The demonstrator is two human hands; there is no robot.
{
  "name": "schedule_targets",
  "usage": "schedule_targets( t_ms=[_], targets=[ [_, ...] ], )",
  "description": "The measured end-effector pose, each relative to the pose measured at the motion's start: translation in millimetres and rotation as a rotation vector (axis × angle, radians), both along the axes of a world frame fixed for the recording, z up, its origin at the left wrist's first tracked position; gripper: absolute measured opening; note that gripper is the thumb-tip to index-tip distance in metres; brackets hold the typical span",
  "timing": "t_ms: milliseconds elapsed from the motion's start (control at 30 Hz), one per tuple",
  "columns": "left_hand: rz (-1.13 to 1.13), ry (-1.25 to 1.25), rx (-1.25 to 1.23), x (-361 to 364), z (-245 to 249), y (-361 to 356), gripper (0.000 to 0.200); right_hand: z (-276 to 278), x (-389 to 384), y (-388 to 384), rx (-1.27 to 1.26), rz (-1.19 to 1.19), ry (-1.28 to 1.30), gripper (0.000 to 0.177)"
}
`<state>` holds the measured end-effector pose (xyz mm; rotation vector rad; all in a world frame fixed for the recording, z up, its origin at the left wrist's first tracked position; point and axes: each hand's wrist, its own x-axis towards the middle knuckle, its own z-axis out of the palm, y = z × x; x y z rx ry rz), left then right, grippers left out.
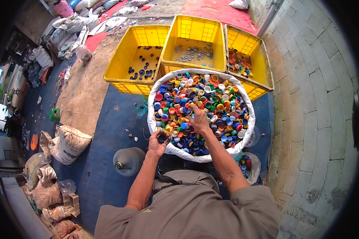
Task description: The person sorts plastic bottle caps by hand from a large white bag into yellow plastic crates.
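Observation:
A large white sack [251, 115] with its rim rolled down is full of plastic bottle caps [223, 104] in many colours. At its near left rim, my left hand [157, 145] is curled around dark bottle caps [162, 138]; how many is hidden by the fingers. My right hand [199, 120] reaches over the middle of the heap, with thumb and index finger apart, touching or just above the caps. Nothing shows clearly in its fingers.
Behind the sack stand a left yellow crate [113, 65] with dark caps, a middle yellow crate [197, 26] with pale caps and a right yellow crate [263, 59] with mixed caps. A clear jug [129, 161] is at left; a block wall [311, 111] is at right.

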<state>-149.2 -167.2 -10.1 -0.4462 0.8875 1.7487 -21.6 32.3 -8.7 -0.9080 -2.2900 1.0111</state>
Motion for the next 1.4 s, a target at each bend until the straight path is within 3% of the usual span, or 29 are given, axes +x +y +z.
schedule_targets(
  t_ms=[200, 433, 533, 633, 733, 767, 867, 1033, 1133, 1400],
  targets=[
    [-0.015, -0.036, -0.098, 7.2, -9.3, -28.1, 0.015, -7.3, -29.1, 19.3, 0.058, 0.166, -0.348, 0.068],
    [-0.088, 0.056, -0.181, 15.9, -7.5, -28.7, 0.017, -15.6, -35.1, 22.2, 0.168, 0.186, -0.331, 0.065],
    [-0.097, 0.106, -0.208, 16.7, -0.6, -19.8, 0.016, -18.6, -31.9, 23.0, 0.088, 0.161, -0.289, 0.065],
    [-0.173, 0.393, -0.31, 6.6, -4.0, 0.7, 0.018, -16.6, -22.4, 16.4, -0.006, -0.022, 0.051, 0.061],
    [-0.246, 0.957, -0.363, -17.7, -19.2, 36.4, 0.021, -1.3, -3.7, -3.6, -0.588, -0.281, 0.369, 0.057],
    [-0.273, 1.128, -0.392, -26.8, -16.5, 49.7, 0.023, 25.3, 4.3, -14.0, -0.917, -0.364, 0.459, 0.053],
    [-0.259, 1.608, -0.409, -51.4, -14.6, 93.3, 0.029, 2.5, 34.6, -33.4, -1.18, -0.337, 0.748, 0.051],
    [-0.52, 1.938, -0.392, -76.4, -26.4, 144.5, 0.049, 10.3, 69.2, -79.4, -1.22, -0.354, 0.727, 0.049],
    [-0.667, 1.94, -0.396, -77.2, -26.4, 157.3, 0.055, 18.2, 81.0, -94.5, -1.244, -0.341, 0.701, 0.052],
    [-0.892, 2.071, -0.451, -77.0, -29.9, 171.9, 0.045, 21.9, 92.4, -102.0, -1.265, -0.346, 0.607, 0.058]
  ],
)
